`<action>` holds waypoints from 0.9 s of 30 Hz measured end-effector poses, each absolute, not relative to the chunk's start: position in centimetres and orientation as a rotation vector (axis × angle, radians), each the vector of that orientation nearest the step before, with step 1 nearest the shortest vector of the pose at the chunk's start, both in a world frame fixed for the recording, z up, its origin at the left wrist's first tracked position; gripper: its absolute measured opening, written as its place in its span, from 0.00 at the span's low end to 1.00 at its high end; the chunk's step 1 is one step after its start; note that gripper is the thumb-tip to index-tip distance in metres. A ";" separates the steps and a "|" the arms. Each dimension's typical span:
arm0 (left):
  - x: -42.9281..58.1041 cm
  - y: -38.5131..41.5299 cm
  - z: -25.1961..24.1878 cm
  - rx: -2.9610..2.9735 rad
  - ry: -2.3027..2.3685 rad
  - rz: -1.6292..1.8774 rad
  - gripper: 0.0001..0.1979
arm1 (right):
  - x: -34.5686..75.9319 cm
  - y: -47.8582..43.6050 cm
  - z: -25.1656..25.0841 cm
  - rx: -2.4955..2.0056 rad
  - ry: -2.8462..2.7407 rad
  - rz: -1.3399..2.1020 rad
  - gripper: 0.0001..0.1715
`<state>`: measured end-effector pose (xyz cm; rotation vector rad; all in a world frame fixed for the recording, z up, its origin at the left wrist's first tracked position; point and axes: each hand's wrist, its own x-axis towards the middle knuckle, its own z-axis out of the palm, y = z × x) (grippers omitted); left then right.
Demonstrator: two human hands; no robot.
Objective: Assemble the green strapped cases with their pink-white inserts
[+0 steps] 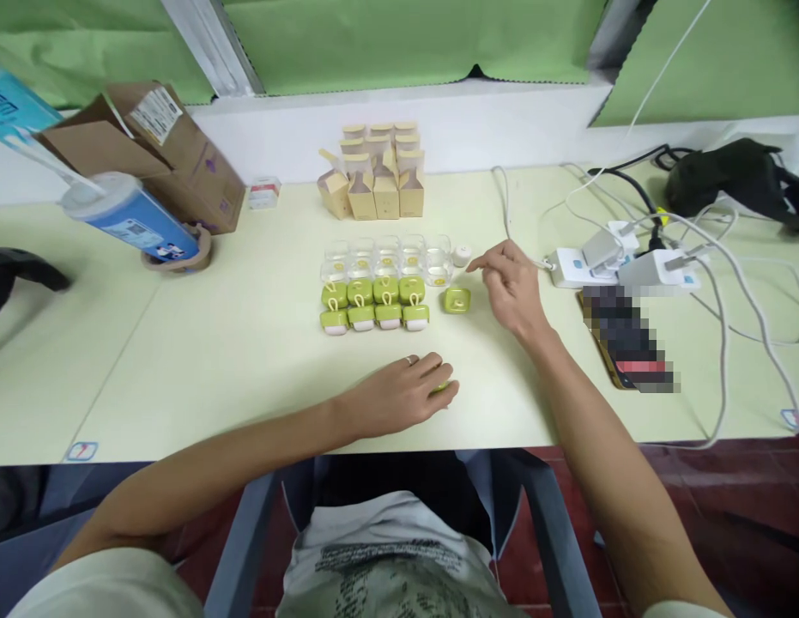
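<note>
My left hand (pixel 402 396) rests near the table's front edge. Its fingers are curled over a small green piece (pixel 440 387), mostly hidden beneath them. My right hand (pixel 511 283) hovers at the right of the small items, index finger stretched out towards a small white round piece (pixel 462 255), apparently not touching it. Just left of that hand lies a square green lid (pixel 457 299) with a cord loop. A row of clear plastic cups (pixel 387 256) stands behind green lids (pixel 386 289) and green-topped white pieces with loops (pixel 389 318).
Small open cardboard boxes (pixel 386 184) stand against the wall. At left are a large carton (pixel 199 167), a blue canister (pixel 148 219) and a small white box (pixel 264 193). On the right, a power strip (pixel 579 268) with chargers, tangled white cables and a phone (pixel 624 335) lie beside my right forearm.
</note>
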<state>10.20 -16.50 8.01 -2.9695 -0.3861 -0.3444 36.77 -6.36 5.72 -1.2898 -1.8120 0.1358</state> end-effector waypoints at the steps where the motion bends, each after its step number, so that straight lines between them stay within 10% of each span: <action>1: 9.3 -16.0 8.0 -3.054 -0.375 -0.477 0.10 | 36.5 -7.0 6.1 -1.303 -1.898 0.142 0.16; 11: 3.3 -12.3 6.8 -3.022 -1.370 -1.898 0.24 | 34.8 -9.5 8.3 -1.145 -1.944 0.336 0.16; 27: 3.5 -12.9 5.4 -2.758 -1.056 -1.740 0.37 | 27.7 -14.3 8.2 -0.767 -1.598 1.166 0.23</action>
